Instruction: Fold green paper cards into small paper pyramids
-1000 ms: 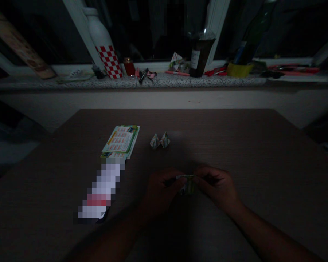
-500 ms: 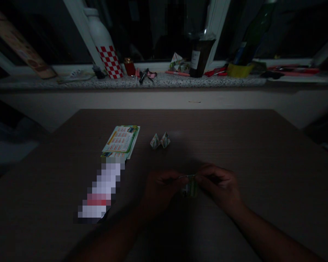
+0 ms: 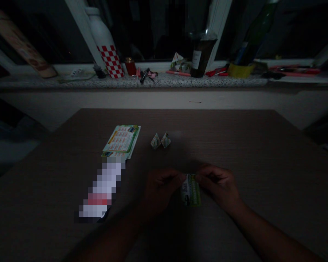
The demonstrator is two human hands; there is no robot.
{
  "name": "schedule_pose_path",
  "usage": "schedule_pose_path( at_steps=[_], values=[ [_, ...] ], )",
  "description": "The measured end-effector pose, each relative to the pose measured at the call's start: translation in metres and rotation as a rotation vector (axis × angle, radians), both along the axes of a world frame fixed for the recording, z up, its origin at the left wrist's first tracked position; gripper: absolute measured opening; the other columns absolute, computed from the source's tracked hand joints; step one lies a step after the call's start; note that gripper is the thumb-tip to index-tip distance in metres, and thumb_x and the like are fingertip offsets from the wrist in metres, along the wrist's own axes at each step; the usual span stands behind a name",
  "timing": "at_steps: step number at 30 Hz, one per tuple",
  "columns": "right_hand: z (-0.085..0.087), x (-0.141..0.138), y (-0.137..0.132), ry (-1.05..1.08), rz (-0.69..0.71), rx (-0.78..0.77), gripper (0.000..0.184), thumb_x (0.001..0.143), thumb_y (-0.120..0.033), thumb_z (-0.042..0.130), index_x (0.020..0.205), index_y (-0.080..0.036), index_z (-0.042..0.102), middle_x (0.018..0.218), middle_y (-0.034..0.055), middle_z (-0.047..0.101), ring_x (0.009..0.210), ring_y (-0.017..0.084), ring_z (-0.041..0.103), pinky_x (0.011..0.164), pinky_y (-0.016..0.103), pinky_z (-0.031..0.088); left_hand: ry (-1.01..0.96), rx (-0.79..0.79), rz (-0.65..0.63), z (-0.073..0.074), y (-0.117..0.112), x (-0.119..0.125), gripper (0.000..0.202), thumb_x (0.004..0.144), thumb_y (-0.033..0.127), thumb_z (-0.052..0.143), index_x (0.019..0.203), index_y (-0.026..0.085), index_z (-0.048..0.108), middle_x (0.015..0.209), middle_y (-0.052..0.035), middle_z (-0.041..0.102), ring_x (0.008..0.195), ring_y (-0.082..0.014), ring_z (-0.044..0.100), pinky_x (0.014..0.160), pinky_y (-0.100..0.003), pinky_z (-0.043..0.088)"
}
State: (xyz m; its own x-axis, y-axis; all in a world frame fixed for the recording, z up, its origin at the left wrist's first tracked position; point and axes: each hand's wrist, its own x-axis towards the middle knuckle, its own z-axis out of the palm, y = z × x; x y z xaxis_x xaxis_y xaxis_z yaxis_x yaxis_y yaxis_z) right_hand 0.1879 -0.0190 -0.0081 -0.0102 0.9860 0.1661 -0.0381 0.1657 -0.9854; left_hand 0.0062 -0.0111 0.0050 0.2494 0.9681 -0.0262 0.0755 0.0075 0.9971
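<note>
In dim light, my left hand [image 3: 160,189] and my right hand [image 3: 217,183] both pinch the top edge of a small green and white printed paper strip [image 3: 190,191], which lies nearly flat on the dark wooden table [image 3: 262,153]. Both hands have their fingers curled closed on the paper. Farther back on the table stand two small folded paper triangles [image 3: 160,140], side by side. A stack of printed paper sheets [image 3: 122,140] lies to the left of them.
A blurred-out long object [image 3: 101,193] lies left of my hands. The stone windowsill [image 3: 153,82] behind holds a white bottle with red checks [image 3: 105,43], a dark bottle [image 3: 200,51], a small red jar [image 3: 130,66], folded paper bits [image 3: 179,62] and pens.
The paper strip was folded up and held edge-on between my fingers; it now hangs open and lies flatter toward me, showing its printed face. My hands stayed in place.
</note>
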Motion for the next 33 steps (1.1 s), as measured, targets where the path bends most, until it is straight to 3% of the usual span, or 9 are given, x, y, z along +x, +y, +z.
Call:
schedule_pose_path(
  at_steps=[4,12,18,24,30,33],
  values=[
    [0.000,0.001,0.001,0.044,-0.031,-0.047,0.012,0.070,-0.026,0.072,0.063,-0.019,0.067,0.060,0.0004,0.063,0.053,0.011,0.054,0.049,0.022,0.042,0.007,-0.056,0.008,-0.001,0.000,0.000,0.022,0.078,0.035,0.066,0.077,0.014,0.071,0.068,-0.0012,0.065,0.063,-0.0120,0.056,0.058,-0.021,0.042],
    [0.000,0.000,0.001,0.044,-0.035,-0.057,0.010,0.069,-0.025,0.073,0.063,-0.019,0.068,0.060,0.0009,0.064,0.054,0.012,0.055,0.050,0.022,0.043,0.067,0.043,0.036,0.001,-0.001,-0.001,0.021,0.078,0.033,0.065,0.073,0.014,0.071,0.064,-0.0010,0.066,0.060,-0.0119,0.057,0.056,-0.020,0.042],
    [-0.006,0.004,0.004,0.088,-0.067,-0.091,0.009,0.070,-0.025,0.072,0.064,-0.019,0.068,0.060,0.0000,0.063,0.053,0.010,0.053,0.050,0.021,0.042,0.075,0.000,-0.028,-0.008,0.004,-0.001,0.023,0.080,0.034,0.063,0.092,0.017,0.072,0.086,-0.0040,0.073,0.078,-0.0173,0.064,0.069,-0.024,0.048],
    [-0.007,0.005,0.005,0.092,-0.081,-0.109,0.008,0.070,-0.025,0.073,0.065,-0.020,0.070,0.060,-0.0005,0.063,0.053,0.010,0.052,0.050,0.020,0.041,0.138,0.127,-0.012,-0.003,0.004,-0.002,0.019,0.083,0.031,0.061,0.083,0.016,0.071,0.078,-0.0021,0.070,0.073,-0.0145,0.062,0.068,-0.022,0.046],
    [-0.009,0.005,0.006,0.140,-0.078,-0.121,0.009,0.070,-0.026,0.073,0.065,-0.019,0.070,0.059,-0.0006,0.063,0.052,0.009,0.052,0.050,0.020,0.040,0.138,0.050,-0.037,-0.002,0.004,-0.002,0.019,0.082,0.032,0.061,0.088,0.016,0.070,0.085,-0.0039,0.072,0.079,-0.0172,0.065,0.071,-0.025,0.049],
    [-0.010,0.005,0.007,0.160,-0.082,-0.126,0.010,0.071,-0.027,0.073,0.065,-0.019,0.070,0.058,-0.0011,0.062,0.052,0.009,0.051,0.050,0.020,0.039,0.184,0.092,-0.063,-0.003,0.005,-0.002,0.019,0.083,0.031,0.059,0.088,0.016,0.070,0.085,-0.0037,0.071,0.079,-0.0169,0.065,0.072,-0.026,0.048]
  ],
)
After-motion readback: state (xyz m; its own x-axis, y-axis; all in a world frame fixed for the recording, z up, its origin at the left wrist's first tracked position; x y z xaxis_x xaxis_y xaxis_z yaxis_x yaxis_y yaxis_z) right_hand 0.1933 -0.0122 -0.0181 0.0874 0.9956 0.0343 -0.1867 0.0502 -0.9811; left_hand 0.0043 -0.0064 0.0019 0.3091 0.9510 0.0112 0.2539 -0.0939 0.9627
